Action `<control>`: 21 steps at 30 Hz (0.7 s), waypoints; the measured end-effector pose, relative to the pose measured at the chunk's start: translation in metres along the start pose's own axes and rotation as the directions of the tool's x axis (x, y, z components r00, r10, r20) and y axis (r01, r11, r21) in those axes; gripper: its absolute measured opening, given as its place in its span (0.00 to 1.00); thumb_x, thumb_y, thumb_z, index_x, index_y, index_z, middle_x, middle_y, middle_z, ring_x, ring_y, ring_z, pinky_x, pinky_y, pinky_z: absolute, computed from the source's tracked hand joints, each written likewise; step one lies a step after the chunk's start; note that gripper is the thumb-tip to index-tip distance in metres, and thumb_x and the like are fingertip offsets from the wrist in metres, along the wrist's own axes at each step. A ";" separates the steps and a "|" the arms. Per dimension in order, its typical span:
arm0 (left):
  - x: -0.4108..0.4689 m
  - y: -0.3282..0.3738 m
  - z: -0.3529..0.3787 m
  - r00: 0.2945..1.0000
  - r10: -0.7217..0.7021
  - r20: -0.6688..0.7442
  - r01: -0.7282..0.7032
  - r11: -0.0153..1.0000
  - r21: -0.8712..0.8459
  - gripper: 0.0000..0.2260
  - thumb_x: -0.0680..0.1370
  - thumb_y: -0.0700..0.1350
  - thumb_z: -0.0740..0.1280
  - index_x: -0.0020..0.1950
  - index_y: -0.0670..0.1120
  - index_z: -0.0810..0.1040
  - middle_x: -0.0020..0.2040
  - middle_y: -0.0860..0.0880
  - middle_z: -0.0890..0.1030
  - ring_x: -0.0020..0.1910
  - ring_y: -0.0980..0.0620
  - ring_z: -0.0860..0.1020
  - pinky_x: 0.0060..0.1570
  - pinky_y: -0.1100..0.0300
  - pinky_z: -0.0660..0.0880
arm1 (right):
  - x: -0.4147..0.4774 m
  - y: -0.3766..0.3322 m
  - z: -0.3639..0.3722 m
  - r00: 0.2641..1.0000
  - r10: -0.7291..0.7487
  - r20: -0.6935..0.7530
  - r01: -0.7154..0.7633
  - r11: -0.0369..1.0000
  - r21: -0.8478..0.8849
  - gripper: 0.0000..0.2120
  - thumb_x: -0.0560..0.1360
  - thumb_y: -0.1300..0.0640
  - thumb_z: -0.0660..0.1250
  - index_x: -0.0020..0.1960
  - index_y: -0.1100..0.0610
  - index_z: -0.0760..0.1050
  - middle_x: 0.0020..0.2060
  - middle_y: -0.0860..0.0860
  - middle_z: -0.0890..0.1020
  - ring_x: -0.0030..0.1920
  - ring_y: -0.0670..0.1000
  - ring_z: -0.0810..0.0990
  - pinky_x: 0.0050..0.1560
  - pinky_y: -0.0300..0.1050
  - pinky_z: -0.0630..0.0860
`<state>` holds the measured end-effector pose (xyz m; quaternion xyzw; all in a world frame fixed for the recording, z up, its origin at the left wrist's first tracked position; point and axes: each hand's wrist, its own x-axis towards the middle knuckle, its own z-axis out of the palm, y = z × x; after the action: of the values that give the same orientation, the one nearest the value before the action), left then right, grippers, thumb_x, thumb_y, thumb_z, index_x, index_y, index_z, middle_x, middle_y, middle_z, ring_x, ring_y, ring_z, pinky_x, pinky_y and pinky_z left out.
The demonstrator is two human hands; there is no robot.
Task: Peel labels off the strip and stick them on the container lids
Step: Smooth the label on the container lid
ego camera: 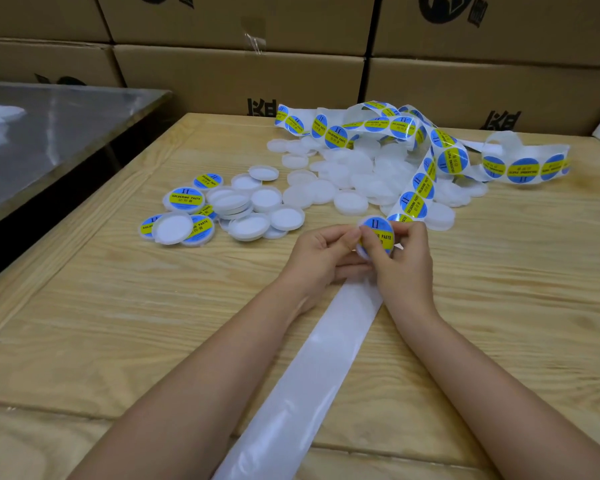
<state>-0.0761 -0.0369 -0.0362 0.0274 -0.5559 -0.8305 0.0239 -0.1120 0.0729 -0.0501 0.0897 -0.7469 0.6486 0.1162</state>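
Lid [376, 236] with blue-and-yellow label, pinched at its rim by left hand [321, 252] and right hand [400, 263], above the table [118, 306] middle, emptied strip [312, 368] trailing to the near edge, loose lids [347, 174] heaped toward the far edge.

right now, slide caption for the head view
Left hand and right hand hold a labelled lid over the spent backing strip, finished lids to the left, bare lids beyond.

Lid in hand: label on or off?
On: a blue and yellow label covers the lid, which both the left hand and right hand pinch. Fully pressed down: cannot tell, fingers hide its edges.
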 end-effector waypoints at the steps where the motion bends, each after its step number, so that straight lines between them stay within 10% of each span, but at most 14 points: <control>1: 0.001 0.001 0.000 1.000 -0.008 -0.014 0.008 1.000 -0.025 0.09 0.80 0.40 0.60 0.47 0.40 0.78 0.41 0.45 0.84 0.39 0.50 0.83 0.42 0.59 0.81 | 0.000 0.000 0.000 0.999 0.001 0.032 -0.002 1.000 0.022 0.14 0.70 0.50 0.72 0.45 0.46 0.67 0.42 0.44 0.79 0.42 0.47 0.80 0.43 0.41 0.75; 8: 0.005 0.005 -0.006 0.996 -0.061 -0.064 0.053 0.990 -0.128 0.10 0.81 0.42 0.58 0.48 0.40 0.78 0.41 0.45 0.84 0.40 0.50 0.83 0.39 0.59 0.81 | -0.003 -0.006 -0.003 0.988 -0.118 0.102 0.115 0.993 0.028 0.16 0.70 0.57 0.73 0.47 0.44 0.69 0.43 0.45 0.81 0.42 0.50 0.80 0.43 0.46 0.76; 16: 0.005 0.005 -0.004 0.998 -0.061 -0.031 0.059 0.996 -0.061 0.12 0.82 0.41 0.56 0.49 0.38 0.77 0.39 0.46 0.84 0.38 0.51 0.83 0.34 0.60 0.80 | 0.005 -0.003 -0.018 0.991 -0.118 0.069 0.113 0.991 0.068 0.10 0.77 0.60 0.65 0.38 0.49 0.72 0.22 0.45 0.75 0.20 0.46 0.70 0.24 0.40 0.70; 21: 0.004 0.004 -0.005 0.999 -0.043 0.000 0.043 0.998 -0.038 0.11 0.81 0.40 0.57 0.54 0.37 0.77 0.44 0.42 0.83 0.42 0.48 0.83 0.41 0.55 0.82 | 0.007 -0.001 -0.017 0.994 -0.102 0.044 0.100 0.994 0.038 0.07 0.75 0.59 0.67 0.41 0.50 0.72 0.29 0.44 0.79 0.22 0.47 0.73 0.24 0.39 0.71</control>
<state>-0.0799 -0.0429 -0.0345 0.0392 -0.5394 -0.8411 0.0069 -0.1169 0.0894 -0.0448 0.1441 -0.7321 0.6529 0.1301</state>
